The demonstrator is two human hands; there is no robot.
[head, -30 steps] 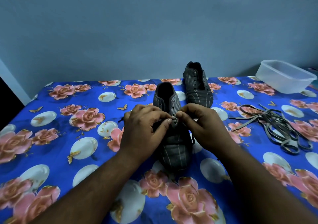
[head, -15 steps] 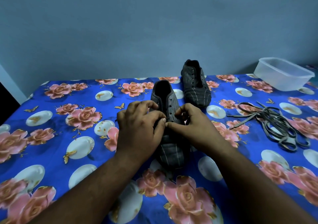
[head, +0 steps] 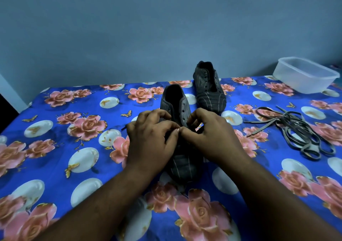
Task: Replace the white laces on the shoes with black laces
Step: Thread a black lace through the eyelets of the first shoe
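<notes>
The near dark striped shoe (head: 175,109) lies toe toward me on the floral cloth, its open eyelets showing above my hands. My left hand (head: 149,140) and my right hand (head: 209,135) are over its middle, thumb tips meeting in a pinch at the eyelet row. A thin black lace (head: 123,128) pokes out to the left of my left hand; the rest of it is hidden under my fingers. The second shoe (head: 209,90) stands behind, with no lace in it. A loose pile of pale grey laces (head: 299,135) lies to the right.
A clear plastic container (head: 305,74) sits at the back right corner. The blue floral cloth (head: 55,148) covers the whole surface, which ends at a grey wall behind and drops off at the far left edge.
Both hands have shifted slightly left on the near shoe. My right fingers have curled up higher, and the pinch between the thumbs stays closed.
</notes>
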